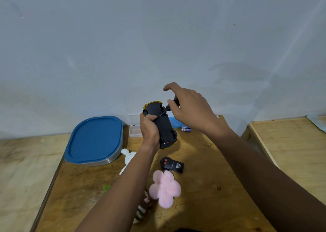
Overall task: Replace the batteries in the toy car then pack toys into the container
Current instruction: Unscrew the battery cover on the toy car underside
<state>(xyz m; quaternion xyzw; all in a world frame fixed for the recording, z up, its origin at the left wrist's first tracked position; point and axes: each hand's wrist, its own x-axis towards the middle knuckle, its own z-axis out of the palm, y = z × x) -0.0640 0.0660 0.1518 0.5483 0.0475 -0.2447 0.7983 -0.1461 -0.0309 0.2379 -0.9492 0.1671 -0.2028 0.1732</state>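
Fingers: right hand (189,108) pinches a small black screwdriver (169,106) betw. thumb and fingertips, index lifted clear; left hand (149,126) wrapped tight round the toy car (163,124), held off the table (202,161), underside toward the camera.

Key relation: car's long axis runs from upper left (yellow nose, far end) to lower right (near end). Driver shaft slants down-left from the right hand; tip meets the black underside near the far end, just beside the left thumb. Judged: a screw on the battery cover, but the head is too small to confirm. Right hand is the working hand; left only steadies.

Elsewhere: spare batteries (186,128) lie on table beyond the car, nearer the right hand. Container w/ blue lid (95,140) sits to the left, lid on. Remote (172,164) and pink plush (165,187) near, unpacked.

Status, judged: cover-screw stage; battery swap not done.
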